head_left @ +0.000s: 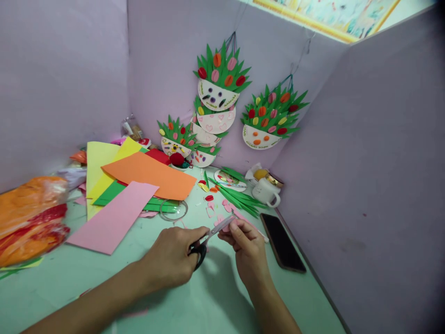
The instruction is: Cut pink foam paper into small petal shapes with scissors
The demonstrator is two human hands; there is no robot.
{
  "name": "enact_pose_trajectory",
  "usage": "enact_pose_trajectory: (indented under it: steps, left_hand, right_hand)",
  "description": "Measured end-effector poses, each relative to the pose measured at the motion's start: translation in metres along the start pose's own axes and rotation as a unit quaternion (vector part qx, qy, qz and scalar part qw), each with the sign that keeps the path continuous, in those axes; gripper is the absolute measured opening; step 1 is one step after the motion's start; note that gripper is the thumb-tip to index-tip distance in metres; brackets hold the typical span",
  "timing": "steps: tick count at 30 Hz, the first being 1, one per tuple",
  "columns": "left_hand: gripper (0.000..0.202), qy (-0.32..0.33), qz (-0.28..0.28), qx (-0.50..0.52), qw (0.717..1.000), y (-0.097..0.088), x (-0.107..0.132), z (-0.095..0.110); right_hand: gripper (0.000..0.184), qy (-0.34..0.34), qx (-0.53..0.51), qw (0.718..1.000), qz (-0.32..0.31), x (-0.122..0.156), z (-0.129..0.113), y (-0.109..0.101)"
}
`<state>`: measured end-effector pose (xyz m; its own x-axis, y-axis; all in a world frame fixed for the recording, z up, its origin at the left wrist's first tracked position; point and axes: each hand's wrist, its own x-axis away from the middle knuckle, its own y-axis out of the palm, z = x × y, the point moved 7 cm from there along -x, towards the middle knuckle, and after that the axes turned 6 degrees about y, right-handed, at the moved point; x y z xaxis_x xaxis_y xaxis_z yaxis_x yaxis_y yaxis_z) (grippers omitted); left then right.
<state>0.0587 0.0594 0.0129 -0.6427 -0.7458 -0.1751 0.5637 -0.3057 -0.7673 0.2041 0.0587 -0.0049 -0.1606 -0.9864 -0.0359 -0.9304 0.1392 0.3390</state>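
Observation:
My left hand (175, 254) is closed around the black handles of a pair of scissors (200, 250), whose blades point up and to the right. Between the fingertips of my right hand (248, 248) is a small piece of pink paper (226, 227), mostly hidden by the fingers. The blades lie against this piece; whether they are cutting it I cannot tell. Just beyond the hands, small pink paper cutouts (227, 205) and scraps are scattered on the table (167, 306). Long green paper leaves (239, 197) lie behind them.
Coloured sheets, with a pink sheet (116, 218) and an orange sheet (153, 174), pile up left of a tape roll (174, 209). A phone (282, 242) and a white mug (266, 191) stand right. Orange plastic bags (31, 218) lie far left. Paper flower baskets (222, 79) hang on the wall.

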Motion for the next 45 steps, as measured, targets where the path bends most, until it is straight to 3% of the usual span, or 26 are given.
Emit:
enact_pose_trajectory:
  steps: [23,45]
  left_hand:
    - [0.027,0.006,-0.022,0.001,1.000,0.001,-0.001,-0.001]
    - [0.021,0.002,-0.013,-0.003,1.000,-0.002,-0.002,0.001]
  right_hand:
    - [0.015,0.006,0.005,1.000,0.018,0.000,0.000,-0.003]
    - [0.011,0.023,-0.014,0.999,-0.033,0.001,0.013,0.005]
